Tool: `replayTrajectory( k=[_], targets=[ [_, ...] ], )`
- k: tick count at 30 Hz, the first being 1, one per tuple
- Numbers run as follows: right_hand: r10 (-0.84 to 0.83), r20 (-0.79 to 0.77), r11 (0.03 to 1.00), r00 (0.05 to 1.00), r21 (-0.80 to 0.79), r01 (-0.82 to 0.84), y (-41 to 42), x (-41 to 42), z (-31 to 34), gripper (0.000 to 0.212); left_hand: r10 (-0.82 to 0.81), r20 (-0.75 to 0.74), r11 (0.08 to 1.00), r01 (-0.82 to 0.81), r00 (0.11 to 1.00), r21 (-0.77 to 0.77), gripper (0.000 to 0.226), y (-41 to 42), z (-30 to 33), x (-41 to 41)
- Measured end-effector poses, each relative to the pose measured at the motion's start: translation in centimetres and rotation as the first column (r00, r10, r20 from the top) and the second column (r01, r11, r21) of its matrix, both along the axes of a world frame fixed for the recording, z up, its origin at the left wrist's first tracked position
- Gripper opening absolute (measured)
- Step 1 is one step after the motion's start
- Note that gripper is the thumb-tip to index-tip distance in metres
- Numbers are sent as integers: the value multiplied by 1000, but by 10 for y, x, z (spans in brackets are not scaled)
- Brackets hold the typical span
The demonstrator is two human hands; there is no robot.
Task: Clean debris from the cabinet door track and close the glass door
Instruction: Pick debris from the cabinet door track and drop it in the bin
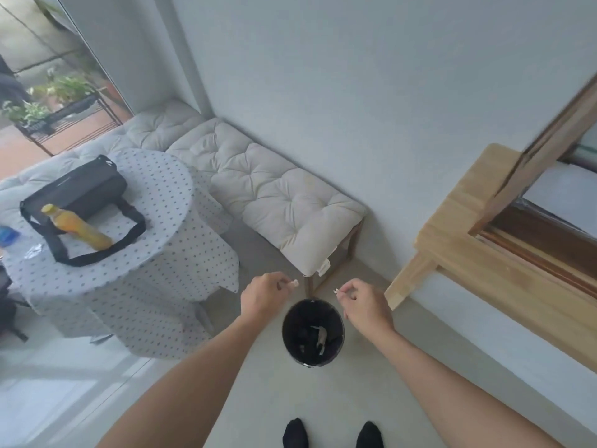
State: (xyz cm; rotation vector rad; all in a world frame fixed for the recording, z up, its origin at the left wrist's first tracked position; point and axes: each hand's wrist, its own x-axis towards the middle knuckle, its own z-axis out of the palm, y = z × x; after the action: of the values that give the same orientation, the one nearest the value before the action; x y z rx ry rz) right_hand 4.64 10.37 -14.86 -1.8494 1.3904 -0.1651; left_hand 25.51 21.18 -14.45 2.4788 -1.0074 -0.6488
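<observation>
Both my hands hover above a small black waste bin (312,331) on the floor. My left hand (263,294) pinches a small pale bit of debris (294,282) between thumb and fingertips. My right hand (363,303) pinches another tiny pale scrap (336,290) the same way. Each scrap hangs just beyond the bin's far rim. The bin holds a black liner and some pale rubbish. The wooden cabinet (468,221) stands at the right, its door frame (549,134) and dark track area (542,240) partly in view.
A cushioned bench (277,195) runs along the wall behind the bin. A round table with a dotted cloth (129,253) stands at the left, carrying a black bag (77,192) and an orange bottle (77,226). My feet in black socks (332,434) stand on the pale floor.
</observation>
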Motion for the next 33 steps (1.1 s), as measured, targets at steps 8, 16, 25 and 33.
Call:
replayTrajectory(
  k=[8,16,25,33],
  targets=[
    [50,-56,995,997,89,-45,0,11,-31,35,-35,-81,991,45,996,129,35,4,-30,-4],
    [15,-47,997,999,73,-12,-5,3,-20,40,-49,-68,990,57,997,127,48,1,-21,-3],
    [-75,36,997,997,-22,76,-14,-15,38,47,-103,-45,993,105,994,45,62,-25,22,-10],
    [-196,143,963,970,-157,218,-33,-52,112,55,-242,-1,962,240,970,-128,69,-74,92,-26]
  ],
)
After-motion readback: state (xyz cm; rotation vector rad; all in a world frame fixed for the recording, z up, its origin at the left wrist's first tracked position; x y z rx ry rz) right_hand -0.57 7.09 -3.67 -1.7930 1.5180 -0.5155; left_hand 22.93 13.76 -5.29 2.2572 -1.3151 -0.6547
